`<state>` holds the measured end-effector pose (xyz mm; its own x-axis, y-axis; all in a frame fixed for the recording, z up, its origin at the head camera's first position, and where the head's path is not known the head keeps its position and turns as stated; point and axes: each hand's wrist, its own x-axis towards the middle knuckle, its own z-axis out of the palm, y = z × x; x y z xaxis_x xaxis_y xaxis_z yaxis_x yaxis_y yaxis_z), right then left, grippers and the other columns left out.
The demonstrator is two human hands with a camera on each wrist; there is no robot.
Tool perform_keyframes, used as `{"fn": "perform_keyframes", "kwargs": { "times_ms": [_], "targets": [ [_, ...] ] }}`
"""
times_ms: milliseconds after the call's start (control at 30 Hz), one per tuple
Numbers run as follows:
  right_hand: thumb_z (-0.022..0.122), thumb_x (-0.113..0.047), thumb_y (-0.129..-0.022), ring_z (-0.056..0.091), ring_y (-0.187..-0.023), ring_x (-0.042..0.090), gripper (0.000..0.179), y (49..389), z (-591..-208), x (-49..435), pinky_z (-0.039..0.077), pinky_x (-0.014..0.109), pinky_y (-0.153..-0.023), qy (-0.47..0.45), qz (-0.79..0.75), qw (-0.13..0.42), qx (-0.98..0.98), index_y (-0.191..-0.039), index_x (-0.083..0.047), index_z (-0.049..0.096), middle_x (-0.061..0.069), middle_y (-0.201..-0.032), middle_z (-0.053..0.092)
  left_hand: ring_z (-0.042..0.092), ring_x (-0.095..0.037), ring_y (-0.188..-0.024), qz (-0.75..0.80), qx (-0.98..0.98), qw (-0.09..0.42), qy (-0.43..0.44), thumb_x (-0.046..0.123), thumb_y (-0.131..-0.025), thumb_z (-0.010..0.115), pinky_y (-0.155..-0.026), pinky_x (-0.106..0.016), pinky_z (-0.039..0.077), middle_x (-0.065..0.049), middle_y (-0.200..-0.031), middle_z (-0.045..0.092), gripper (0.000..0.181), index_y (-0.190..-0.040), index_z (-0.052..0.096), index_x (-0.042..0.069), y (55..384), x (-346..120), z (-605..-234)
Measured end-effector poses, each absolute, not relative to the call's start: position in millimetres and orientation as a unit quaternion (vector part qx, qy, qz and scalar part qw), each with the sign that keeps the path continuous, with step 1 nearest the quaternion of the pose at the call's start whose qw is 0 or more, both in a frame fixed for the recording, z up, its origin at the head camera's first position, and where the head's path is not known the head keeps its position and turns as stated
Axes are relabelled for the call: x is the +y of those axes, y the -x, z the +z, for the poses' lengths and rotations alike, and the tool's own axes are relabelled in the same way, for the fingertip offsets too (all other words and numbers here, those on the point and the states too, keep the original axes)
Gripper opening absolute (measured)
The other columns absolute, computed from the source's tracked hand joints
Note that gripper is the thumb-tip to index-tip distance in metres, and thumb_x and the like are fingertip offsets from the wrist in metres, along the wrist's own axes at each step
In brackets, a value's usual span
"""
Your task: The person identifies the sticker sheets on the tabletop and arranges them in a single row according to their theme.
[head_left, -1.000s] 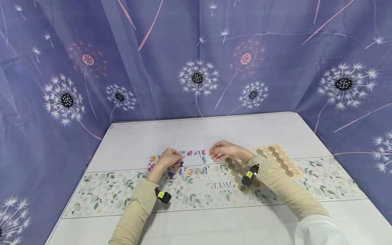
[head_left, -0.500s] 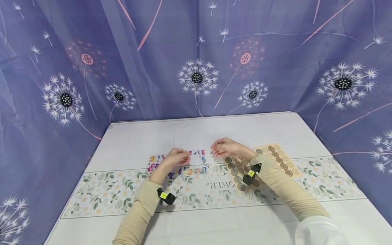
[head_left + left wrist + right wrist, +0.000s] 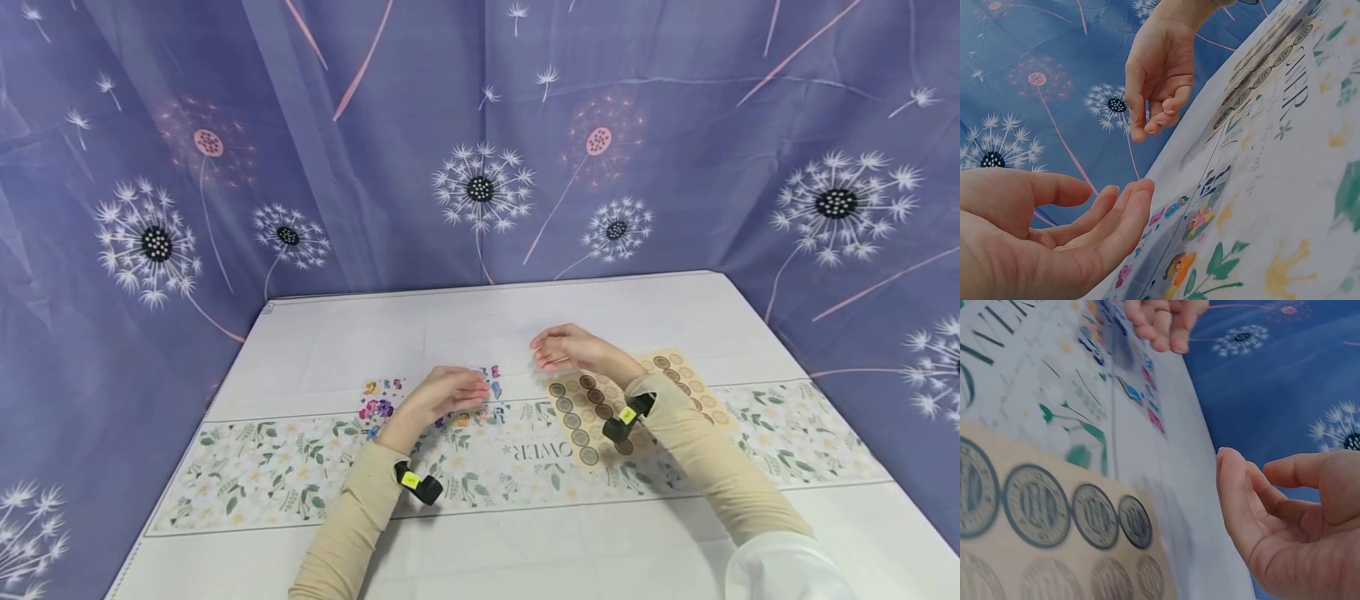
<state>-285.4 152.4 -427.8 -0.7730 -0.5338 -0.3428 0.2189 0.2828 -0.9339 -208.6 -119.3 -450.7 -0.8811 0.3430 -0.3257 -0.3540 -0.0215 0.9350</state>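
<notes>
My left hand [image 3: 450,390] hovers over a clear sheet of small colourful cartoon pony stickers [image 3: 377,408], covering its middle. In the left wrist view its thumb stands apart from the loosely bent fingers, with nothing between them. My right hand [image 3: 573,348] is raised off the table beyond a tan sheet of round stamp-like stickers [image 3: 581,417]. The right wrist view shows its fingers [image 3: 1235,487] gently bent and the thumb apart from them. A narrow pale strip shows between that thumb and the fingers in the left wrist view; I cannot tell whether it is a thing or background.
Both sheets lie on a white tabletop [image 3: 465,333] with a printed floral band [image 3: 262,475] and lettering across it. A purple-blue dandelion curtain [image 3: 375,208] surrounds the table's back and sides. Each wrist carries a small black camera [image 3: 427,490]. My right forearm crosses the tan sheet.
My left hand has moved right across the pony sheet, uncovering its left part, and its fingers have loosened. My right hand has shifted slightly right and farther away.
</notes>
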Motion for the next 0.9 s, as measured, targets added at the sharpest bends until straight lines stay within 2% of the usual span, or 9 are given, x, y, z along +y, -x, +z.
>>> {"fn": "perform_keyframes", "kwargs": {
  "times_ms": [300, 467, 567, 667, 900],
  "targets": [
    [0.043, -0.013, -0.102, 0.068, -0.08, 0.009, 0.042, 289, -424, 167, 0.061, 0.023, -0.081, 0.108, -0.593, 0.317, 0.733, -0.132, 0.017, 0.04, 0.003, -0.091, 0.066, 0.07, -0.021, -0.096, 0.72, 0.646, 0.255, 0.01, 0.008, -0.097, 0.053, -0.096, -0.034, 0.056, -0.03, -0.124, 0.06, 0.039, -0.129, 0.051, -0.014, 209, -110, -449],
    [0.043, -0.016, -0.103, 0.068, -0.082, 0.01, 0.042, 288, -423, 172, 0.06, 0.031, -0.088, 0.109, -0.571, 0.32, 0.748, -0.133, 0.014, 0.042, 0.006, -0.097, 0.066, 0.07, -0.018, -0.092, 0.722, 0.639, 0.264, -0.001, 0.008, -0.097, 0.052, -0.096, -0.034, 0.057, -0.023, -0.112, 0.067, 0.04, -0.129, 0.049, -0.016, 209, -104, -449],
    [0.043, -0.017, -0.103, 0.068, -0.085, 0.012, 0.043, 289, -422, 174, 0.059, 0.035, -0.092, 0.112, -0.56, 0.32, 0.756, -0.133, 0.013, 0.043, 0.009, -0.101, 0.066, 0.07, -0.018, -0.091, 0.723, 0.639, 0.263, 0.0, 0.008, -0.097, 0.053, -0.096, -0.035, 0.057, -0.022, -0.111, 0.068, 0.039, -0.129, 0.05, -0.015, 209, -101, -449],
    [0.043, -0.018, -0.103, 0.068, -0.086, 0.013, 0.044, 290, -422, 179, 0.059, 0.035, -0.092, 0.109, -0.555, 0.321, 0.76, -0.133, 0.014, 0.042, 0.009, -0.101, 0.066, 0.07, -0.022, -0.098, 0.722, 0.639, 0.264, -0.006, 0.009, -0.099, 0.05, -0.098, -0.036, 0.055, -0.027, -0.119, 0.064, 0.038, -0.129, 0.05, -0.015, 208, -97, -449],
    [0.039, -0.015, -0.104, 0.067, -0.081, 0.01, 0.042, 290, -425, 190, 0.061, 0.026, -0.082, 0.081, -0.556, 0.331, 0.758, -0.134, 0.015, 0.041, 0.007, -0.098, 0.067, 0.062, -0.037, -0.115, 0.726, 0.626, 0.284, -0.007, 0.007, -0.1, 0.047, -0.103, -0.04, 0.052, -0.032, -0.128, 0.057, 0.037, -0.129, 0.05, -0.015, 207, -85, -449]
  ]
}}
